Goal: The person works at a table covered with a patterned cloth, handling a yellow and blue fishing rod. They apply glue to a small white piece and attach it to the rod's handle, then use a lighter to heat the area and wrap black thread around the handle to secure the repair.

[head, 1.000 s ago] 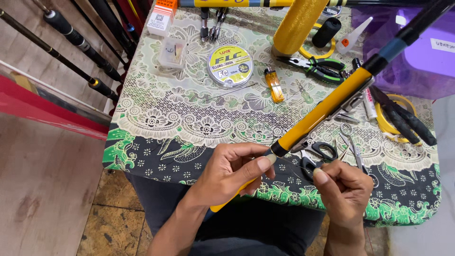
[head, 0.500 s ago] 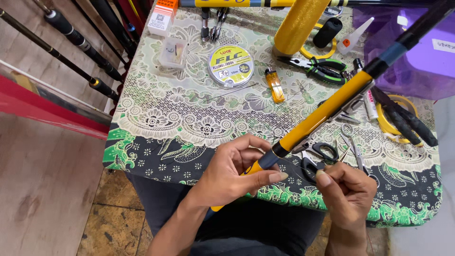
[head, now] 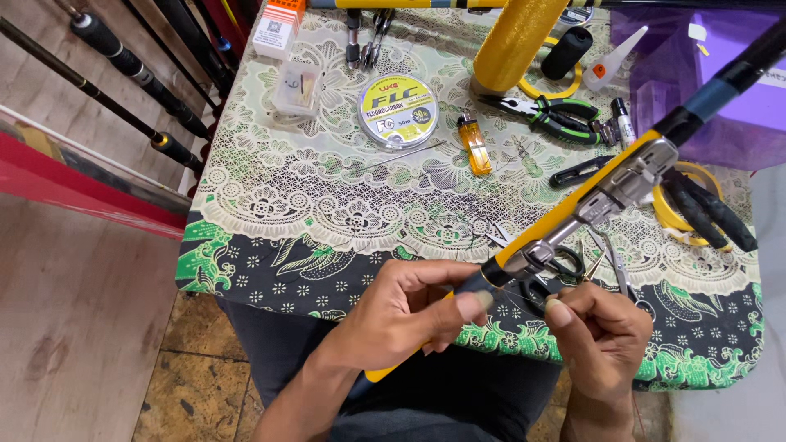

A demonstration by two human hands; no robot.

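The head view looks down on a small table [head: 270,196] covered by a cream lace-patterned cloth with a black and green floral border, standing on a wood-plank floor [head: 74,344] beside a rack of dark fishing rods [head: 131,69]. The left hand [head: 401,315] is closed around the yellow fishing rod [head: 565,214] at its dark grip, just over the table's near edge. The rod's long axis runs diagonally, butt low toward the person's lap, its dark upper section pointing up and to the right. The right hand [head: 602,336] pinches a thin line between thumb and forefinger, just beside the rod's metal reel seat. A small clear plastic box [head: 296,88] holds small bits too tiny to identify; a purple tub [head: 737,98] sits at the right.
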